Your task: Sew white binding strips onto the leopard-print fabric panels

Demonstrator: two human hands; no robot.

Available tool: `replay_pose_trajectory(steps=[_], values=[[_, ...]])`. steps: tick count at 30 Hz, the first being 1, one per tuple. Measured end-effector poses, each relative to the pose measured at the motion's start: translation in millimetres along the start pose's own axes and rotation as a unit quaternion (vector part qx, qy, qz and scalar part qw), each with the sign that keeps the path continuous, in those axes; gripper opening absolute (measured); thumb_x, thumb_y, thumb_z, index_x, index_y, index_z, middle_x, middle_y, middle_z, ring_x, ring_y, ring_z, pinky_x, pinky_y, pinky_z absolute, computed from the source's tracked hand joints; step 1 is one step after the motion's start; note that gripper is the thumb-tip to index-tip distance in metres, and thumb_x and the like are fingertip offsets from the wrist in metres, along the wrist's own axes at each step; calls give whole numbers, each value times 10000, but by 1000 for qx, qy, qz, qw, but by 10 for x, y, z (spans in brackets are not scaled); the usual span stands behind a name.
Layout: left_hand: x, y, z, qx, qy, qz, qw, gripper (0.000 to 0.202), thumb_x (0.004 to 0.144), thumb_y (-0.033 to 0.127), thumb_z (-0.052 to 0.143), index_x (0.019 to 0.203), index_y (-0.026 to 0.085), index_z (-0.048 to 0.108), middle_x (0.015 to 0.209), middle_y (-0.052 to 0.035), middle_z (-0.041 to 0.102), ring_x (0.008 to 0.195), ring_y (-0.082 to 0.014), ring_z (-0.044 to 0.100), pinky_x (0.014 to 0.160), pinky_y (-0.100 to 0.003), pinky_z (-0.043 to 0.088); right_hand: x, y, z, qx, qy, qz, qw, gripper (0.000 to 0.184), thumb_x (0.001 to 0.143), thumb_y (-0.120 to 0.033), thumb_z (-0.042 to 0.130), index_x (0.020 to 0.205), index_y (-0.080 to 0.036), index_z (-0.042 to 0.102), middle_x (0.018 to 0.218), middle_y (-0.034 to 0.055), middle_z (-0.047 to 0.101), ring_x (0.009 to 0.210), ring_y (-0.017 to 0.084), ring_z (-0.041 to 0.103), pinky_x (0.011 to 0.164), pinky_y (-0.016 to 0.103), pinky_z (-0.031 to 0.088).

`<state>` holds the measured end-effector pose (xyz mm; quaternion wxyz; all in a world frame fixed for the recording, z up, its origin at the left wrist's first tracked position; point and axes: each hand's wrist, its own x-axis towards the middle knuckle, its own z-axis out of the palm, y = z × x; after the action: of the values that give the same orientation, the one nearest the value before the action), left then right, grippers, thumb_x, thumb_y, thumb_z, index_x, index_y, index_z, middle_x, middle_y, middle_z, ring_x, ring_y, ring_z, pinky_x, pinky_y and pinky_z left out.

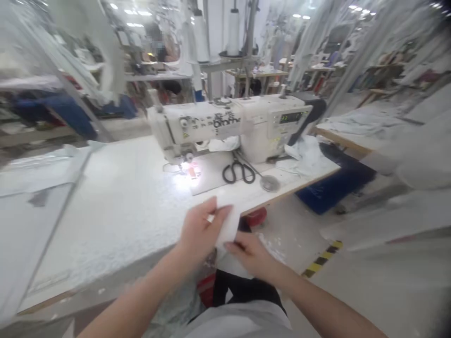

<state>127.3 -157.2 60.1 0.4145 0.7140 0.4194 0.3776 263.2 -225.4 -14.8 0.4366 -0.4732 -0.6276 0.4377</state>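
Observation:
A small white fabric piece [229, 227] is held between my two hands, just in front of the table's edge. My left hand [202, 223] pinches its upper left side between thumb and fingers. Lower down on the right, my right hand [252, 253] is closed on the same piece. Beyond them stands a white sewing machine [207, 122], its lamp lighting the needle area. Black-handled scissors [238, 172] lie on the machine bed, and beside them is a tool with a round metal end [269, 183]. Motion blurs the fabric's details.
The white tabletop [116, 197] stretches to the left, with pale cloth [42, 169] at its far left. Crumpled white fabric [306, 152] lies right of the machine. Thread cones [233, 33] stand behind. White cloth hangs at right above a yellow-black floor strip [322, 259].

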Motion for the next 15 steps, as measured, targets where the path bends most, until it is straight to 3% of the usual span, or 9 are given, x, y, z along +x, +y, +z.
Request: replay_pose_trajectory(steps=[3,6,8,10,12,15], values=[[131,54,-550,-96,129,-11,987,218,768,361,622,916,206,663,844,-6,691,789,-172,612,686,-256,480,62,3,482,21,-84,28,996,152,832,-172,482,790,-155,626,722,-8,606,689,140,548,661,232,421],[306,-136,-886,-151,126,-25,980,244,744,356,653,933,201,642,894,-24,678,814,-167,612,709,-262,481,30,28,720,121,-115,66,984,64,766,-153,547,787,-165,606,729,-19,584,718,141,547,659,224,412],[424,-357,-993,-118,89,-54,988,273,758,379,623,949,184,619,866,-36,667,768,-163,610,679,-271,479,1,95,754,228,-109,101,962,96,744,-182,583,839,-174,585,761,-17,581,756,150,553,683,238,419],[531,-589,-1038,-9,59,-83,995,272,790,403,551,918,170,608,794,-32,647,683,-150,589,626,-275,464,-15,213,740,281,-94,141,944,140,739,-228,611,864,-172,580,751,-15,576,737,151,552,683,252,426],[632,-787,-1051,109,44,-100,988,255,808,393,491,797,162,600,695,-16,606,587,-132,537,566,-267,426,-3,356,713,226,-65,160,959,126,755,-274,614,802,-157,605,707,-7,558,688,154,537,649,260,429],[784,-992,-1050,193,50,-99,975,244,790,326,484,611,166,524,572,11,503,521,-124,451,524,-262,353,91,526,684,68,-1,119,991,202,797,-304,579,682,-147,634,747,33,545,738,183,535,680,290,440]])
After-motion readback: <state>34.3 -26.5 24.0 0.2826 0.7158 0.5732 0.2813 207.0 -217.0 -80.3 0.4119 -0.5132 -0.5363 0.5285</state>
